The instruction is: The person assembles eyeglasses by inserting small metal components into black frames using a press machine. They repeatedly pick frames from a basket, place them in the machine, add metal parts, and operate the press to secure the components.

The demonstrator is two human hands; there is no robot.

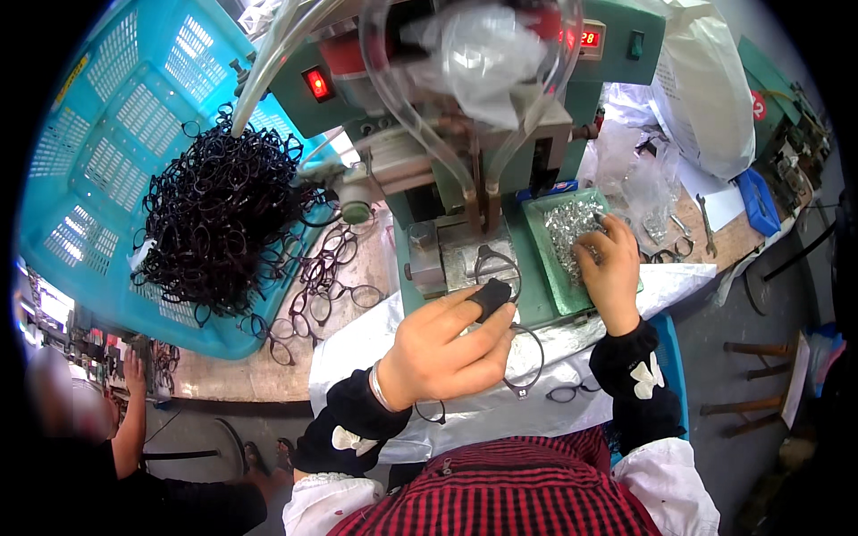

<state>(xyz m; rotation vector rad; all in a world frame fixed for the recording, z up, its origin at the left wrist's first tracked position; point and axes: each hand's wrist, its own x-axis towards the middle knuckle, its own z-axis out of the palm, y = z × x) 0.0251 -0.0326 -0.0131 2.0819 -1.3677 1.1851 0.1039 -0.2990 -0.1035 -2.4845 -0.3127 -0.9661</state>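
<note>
I see my left hand (442, 348) nearest, fingers pinching a black frame (500, 308) whose rim hangs right of the grip, its front on the green press (465, 250), while farther right my right hand (612, 268) pinches into the tray (559, 299) of metal bits (572, 228).

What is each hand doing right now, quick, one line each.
Left hand: closed on a black eyeglass frame at the green machine.
Right hand: fingertips in the green tray of small metal parts; grip cannot be told.
</note>
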